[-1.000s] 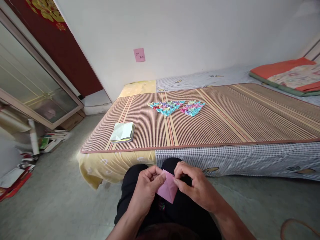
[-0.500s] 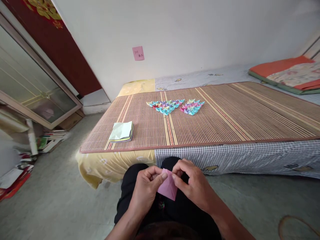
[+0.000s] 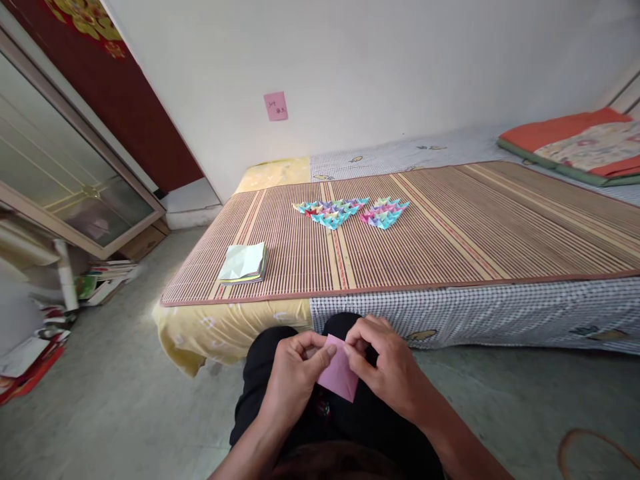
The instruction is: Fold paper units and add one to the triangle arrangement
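Note:
A folded piece of pink paper (image 3: 340, 377) hangs between my hands, above my dark-clothed knees. My left hand (image 3: 295, 373) pinches its upper left edge between thumb and fingers. On the other side, my right hand (image 3: 383, 357) has thumb and fingertips closed on its upper right edge. Beyond them on the bed, two clusters of small folded paper pieces in many colours, a larger cluster (image 3: 333, 212) and a smaller cluster (image 3: 385, 213), lie on a striped mat (image 3: 430, 247). A stack of square paper (image 3: 243, 262) with a pale sheet on top rests at the mat's near left.
A pink note (image 3: 276, 106) is stuck to the white wall. Folded orange and floral bedding (image 3: 575, 147) lies at the bed's far right. To the left stand a glass-panelled door (image 3: 75, 160) and books (image 3: 105, 280) low by the floor. A brown loop (image 3: 595, 440) shows at lower right.
The pink paper has shifted slightly and its front now looks flatter, with the diagonal flap edge less visible. Both hands keep their pinch in nearly the same place.

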Motion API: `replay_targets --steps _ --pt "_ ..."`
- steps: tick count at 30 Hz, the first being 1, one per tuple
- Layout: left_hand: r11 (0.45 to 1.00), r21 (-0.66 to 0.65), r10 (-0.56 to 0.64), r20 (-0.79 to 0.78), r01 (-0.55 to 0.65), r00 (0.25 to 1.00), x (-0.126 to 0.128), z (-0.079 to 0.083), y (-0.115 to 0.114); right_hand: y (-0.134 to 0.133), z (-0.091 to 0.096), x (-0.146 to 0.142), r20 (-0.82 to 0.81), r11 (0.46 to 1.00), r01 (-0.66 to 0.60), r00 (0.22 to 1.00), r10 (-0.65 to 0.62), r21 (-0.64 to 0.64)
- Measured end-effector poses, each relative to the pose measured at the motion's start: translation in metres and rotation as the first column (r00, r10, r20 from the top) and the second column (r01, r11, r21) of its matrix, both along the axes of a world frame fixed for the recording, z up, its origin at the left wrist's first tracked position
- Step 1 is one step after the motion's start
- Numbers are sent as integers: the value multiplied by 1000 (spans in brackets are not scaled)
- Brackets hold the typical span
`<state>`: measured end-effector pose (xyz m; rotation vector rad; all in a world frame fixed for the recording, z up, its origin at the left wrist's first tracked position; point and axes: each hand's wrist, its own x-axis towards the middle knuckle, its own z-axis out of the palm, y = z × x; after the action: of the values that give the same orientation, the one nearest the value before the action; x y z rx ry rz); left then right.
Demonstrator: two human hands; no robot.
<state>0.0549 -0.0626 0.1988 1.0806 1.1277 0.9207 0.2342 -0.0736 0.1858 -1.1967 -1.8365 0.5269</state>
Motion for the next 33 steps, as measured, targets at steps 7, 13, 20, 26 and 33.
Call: replay_targets --steps 7,13,20,26,33 --pt "1000 -20 -14 32 14 999 0 -3 0 -1 -3 5 -98 990 -78 993 67 -114" --pt "999 15 -34 -1 34 999 -1 -3 0 -2 -2 4 -102 986 -90 992 76 -143" --pt "1000 8 -25 -22 25 999 -2 -5 -1 -3 -1 1 -99 985 -80 993 65 -154" --pt "999 5 -35 -7 35 999 -2 -8 -3 -5 0 0 -101 983 -72 993 55 -169" --pt "999 -2 -40 26 40 999 0 -4 -3 -6 1 0 -109 978 -79 992 59 -193"
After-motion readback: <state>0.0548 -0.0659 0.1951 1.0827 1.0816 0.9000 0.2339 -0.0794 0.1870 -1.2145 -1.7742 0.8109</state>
